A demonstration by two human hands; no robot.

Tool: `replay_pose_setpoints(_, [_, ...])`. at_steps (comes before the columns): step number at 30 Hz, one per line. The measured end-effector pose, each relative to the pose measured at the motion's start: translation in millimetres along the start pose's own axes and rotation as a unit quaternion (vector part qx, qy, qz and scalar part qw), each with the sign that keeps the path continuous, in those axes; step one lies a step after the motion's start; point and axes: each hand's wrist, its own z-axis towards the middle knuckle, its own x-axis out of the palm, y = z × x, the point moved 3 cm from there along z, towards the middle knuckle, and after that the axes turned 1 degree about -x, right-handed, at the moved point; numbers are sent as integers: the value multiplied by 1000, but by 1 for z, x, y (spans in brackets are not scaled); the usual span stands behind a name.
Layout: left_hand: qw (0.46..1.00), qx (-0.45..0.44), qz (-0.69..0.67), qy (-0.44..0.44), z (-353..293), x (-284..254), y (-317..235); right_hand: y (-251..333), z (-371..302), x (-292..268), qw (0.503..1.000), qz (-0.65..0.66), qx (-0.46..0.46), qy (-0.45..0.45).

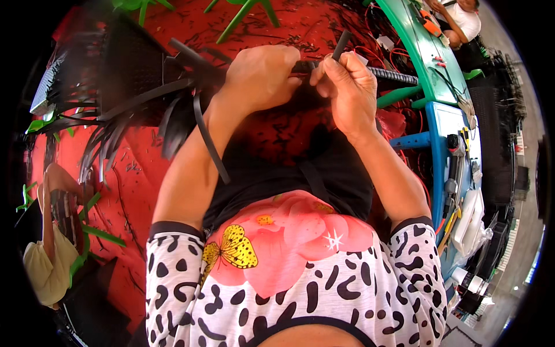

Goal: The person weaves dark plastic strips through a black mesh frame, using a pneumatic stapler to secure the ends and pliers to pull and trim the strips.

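Observation:
My right hand [350, 87] pinches a flat black strip [342, 45] between thumb and fingers, its end sticking up above them. Close beside it on the left, my left hand [257, 75] is closed around a bar wrapped in black strip [395, 75]. The bar shows in the gap between my hands and again to the right of my right hand; inside my left fist it is hidden. Left of my hands lies a black woven panel [136, 78], blurred in part. Loose black strips [118, 130] hang from its edge, and one long strip [208, 139] dangles past my left forearm.
Strip scraps lie over the red floor covering [130, 168]. At the right stand a green table [430, 61] and a blue table [440, 130] with tools on it. One person [52, 243] sits at the lower left, another [462, 23] at the upper right.

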Motion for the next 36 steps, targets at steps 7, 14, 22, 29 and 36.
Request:
replay_pose_setpoints(7, [997, 5, 1, -79, -7, 3, -4, 17, 1, 0, 997, -41, 7, 62])
replay_pose_setpoints(14, [998, -5, 38, -54, -12, 5, -9, 18, 52, 3, 960, -247, 45, 121])
replay_pose_setpoints(22, [996, 23, 43, -75, -11, 3, -9, -20, 89, 8, 896, -411, -33, 162])
replay_pose_setpoints(29, [994, 42, 9, -100, -11, 0, -8, -53, 105, 8, 844, -469, 107, 237])
replay_pose_setpoints(36, [993, 57, 27, -97, -10, 2, -6, -51, 103, 12, 833, -480, 45, 270])
